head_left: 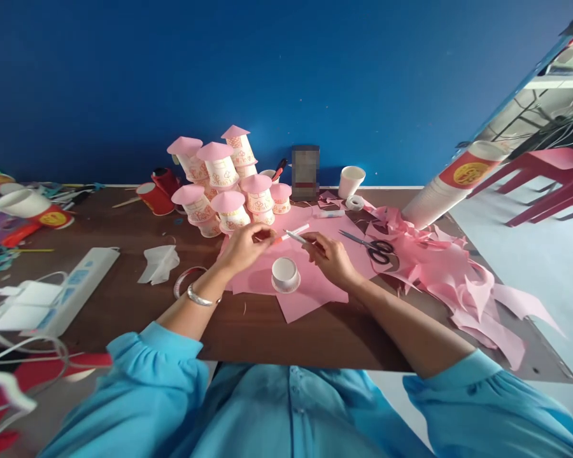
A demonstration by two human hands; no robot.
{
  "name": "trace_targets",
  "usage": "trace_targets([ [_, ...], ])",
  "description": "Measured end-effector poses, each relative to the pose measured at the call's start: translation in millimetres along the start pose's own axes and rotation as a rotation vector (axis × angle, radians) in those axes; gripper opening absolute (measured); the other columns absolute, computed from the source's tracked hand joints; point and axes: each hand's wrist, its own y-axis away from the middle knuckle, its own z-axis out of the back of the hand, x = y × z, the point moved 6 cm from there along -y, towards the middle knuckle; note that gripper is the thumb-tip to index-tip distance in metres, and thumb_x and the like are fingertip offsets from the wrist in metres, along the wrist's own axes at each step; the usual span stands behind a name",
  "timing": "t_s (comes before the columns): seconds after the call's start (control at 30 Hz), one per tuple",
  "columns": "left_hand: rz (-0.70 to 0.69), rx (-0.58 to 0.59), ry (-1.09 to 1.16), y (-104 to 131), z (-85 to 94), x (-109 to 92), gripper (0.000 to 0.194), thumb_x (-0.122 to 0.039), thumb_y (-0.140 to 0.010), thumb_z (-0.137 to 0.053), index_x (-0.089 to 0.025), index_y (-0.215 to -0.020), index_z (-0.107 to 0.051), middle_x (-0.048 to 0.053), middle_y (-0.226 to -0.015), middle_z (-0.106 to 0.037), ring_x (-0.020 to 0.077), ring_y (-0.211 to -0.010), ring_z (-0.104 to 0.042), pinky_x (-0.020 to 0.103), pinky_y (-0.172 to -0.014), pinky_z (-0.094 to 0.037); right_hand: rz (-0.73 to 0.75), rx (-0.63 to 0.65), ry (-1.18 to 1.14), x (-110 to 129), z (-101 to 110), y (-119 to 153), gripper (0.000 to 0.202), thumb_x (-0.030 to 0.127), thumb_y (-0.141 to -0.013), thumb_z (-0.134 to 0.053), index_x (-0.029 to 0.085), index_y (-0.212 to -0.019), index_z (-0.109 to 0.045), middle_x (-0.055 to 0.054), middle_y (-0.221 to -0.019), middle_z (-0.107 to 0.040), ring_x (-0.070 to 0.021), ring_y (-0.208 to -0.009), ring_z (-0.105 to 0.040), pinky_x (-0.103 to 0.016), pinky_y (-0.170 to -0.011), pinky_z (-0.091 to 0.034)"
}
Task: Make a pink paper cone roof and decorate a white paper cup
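My left hand is closed in a pinch at the orange-red end of a slim white marker. My right hand grips a pale pen, its tip pointing left across the marker. Just below both hands, a small white paper cup stands upside down on pink paper. Behind my left hand are several stacked paper-cup towers with pink cone roofs and red-orange drawings.
Black-handled scissors lie right of my right hand, beside crumpled pink scraps. A tall stack of cups leans at the right. On the left are a white power strip, a tape roll and a clear plastic wrapper.
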Motion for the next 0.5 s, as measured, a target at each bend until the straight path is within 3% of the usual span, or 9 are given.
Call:
trace_targets([
  [0.1,0.207,-0.022,0.584,1,-7.0,8,0.029,-0.041,-0.079,-0.085,-0.019,-0.093,-0.073,0.004,-0.092,-0.077,0.0199,-0.087,-0.074,0.032,-0.078,-0.060,0.075,-0.066,0.032,7,4,5,0.020,0.028,-0.104,-0.053,0.023,-0.113,-0.070,-0.006,-0.098,-0.074,-0.0165,-0.077,-0.071,-0.028,-0.072,-0.056],
  [0.2,0.357,-0.011,0.875,6,-20.6,12,0.031,-0.034,-0.071,-0.092,-0.018,-0.091,-0.074,0.003,-0.091,-0.079,0.0175,-0.086,-0.076,0.029,-0.078,-0.061,0.156,-0.081,0.092,12,4,10,0.021,0.028,-0.105,-0.054,0.023,-0.114,-0.072,-0.007,-0.100,-0.074,-0.0190,-0.084,-0.072,-0.029,-0.076,-0.057],
  [0.33,0.422,-0.013,1.017,12,-32.3,13,0.028,-0.034,-0.072,-0.092,-0.018,-0.088,-0.075,0.004,-0.094,-0.080,0.0177,-0.087,-0.077,0.032,-0.084,-0.063,0.182,-0.071,0.123,10,-1,13,0.023,0.027,-0.106,-0.052,0.022,-0.117,-0.072,-0.008,-0.101,-0.075,-0.0198,-0.085,-0.072,-0.029,-0.076,-0.057],
  [0.5,0.404,0.010,1.020,15,-39.0,11,0.027,-0.033,-0.072,-0.093,-0.018,-0.086,-0.076,0.003,-0.091,-0.080,0.0176,-0.088,-0.076,0.034,-0.088,-0.062,0.173,-0.057,0.127,7,-7,13,0.024,0.028,-0.106,-0.052,0.023,-0.118,-0.073,-0.008,-0.102,-0.075,-0.0203,-0.087,-0.072,-0.030,-0.077,-0.057],
])
